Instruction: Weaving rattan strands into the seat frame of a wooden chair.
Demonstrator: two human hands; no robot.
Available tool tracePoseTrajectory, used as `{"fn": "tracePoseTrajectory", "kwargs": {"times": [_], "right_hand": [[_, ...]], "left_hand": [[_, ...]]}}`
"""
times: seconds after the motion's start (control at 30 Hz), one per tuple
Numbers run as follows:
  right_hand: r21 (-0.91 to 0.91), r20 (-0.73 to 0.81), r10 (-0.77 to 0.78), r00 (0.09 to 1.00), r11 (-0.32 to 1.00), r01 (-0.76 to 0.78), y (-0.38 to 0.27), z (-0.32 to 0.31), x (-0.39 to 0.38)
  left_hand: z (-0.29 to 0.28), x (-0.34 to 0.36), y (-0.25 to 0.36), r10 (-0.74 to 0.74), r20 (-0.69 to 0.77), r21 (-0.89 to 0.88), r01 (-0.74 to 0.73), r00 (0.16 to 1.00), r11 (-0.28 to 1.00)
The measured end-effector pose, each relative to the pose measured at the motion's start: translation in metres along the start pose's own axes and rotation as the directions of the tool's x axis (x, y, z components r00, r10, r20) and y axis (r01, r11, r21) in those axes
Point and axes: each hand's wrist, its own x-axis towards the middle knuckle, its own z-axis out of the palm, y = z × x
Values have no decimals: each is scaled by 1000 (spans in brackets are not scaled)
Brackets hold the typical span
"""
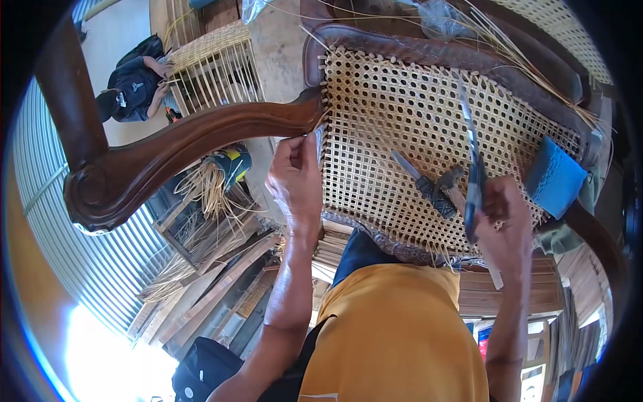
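Observation:
A chair seat of woven cane (375,134) in a dark carved wooden frame lies before me. My left hand (295,167) is closed at the seat's left edge, beside the curved wooden armrest (214,130). Its fingertips are pinched together; what they hold is too small to make out. Over the seat's right part, my right hand (502,218) is curled and a little blurred, at the dark handle of a long, thin-bladed knife (474,181) whose tip points away from me. Left of it lie a hammer (450,179) and a shorter knife (418,175) with a dark handle.
A blue block-shaped thing (557,177) rests at the seat's right edge. Loose cane strands (516,57) lie along the far frame. Wood pieces (207,295) and a bundle of cane (207,181) are at the left. Farther off, another person (137,84) works on a cane frame.

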Motion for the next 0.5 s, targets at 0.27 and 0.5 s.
{"fn": "tracePoseTrajectory", "kwargs": {"times": [0.27, 0.5], "right_hand": [[403, 567, 158, 809, 803, -439, 25, 93, -5], [393, 621, 110, 776, 813, -429, 15, 120, 12]], "left_hand": [[0, 1, 23, -284, 283, -227, 351, 916, 908], [10, -6, 20, -132, 157, -270, 171, 979, 948]]}}
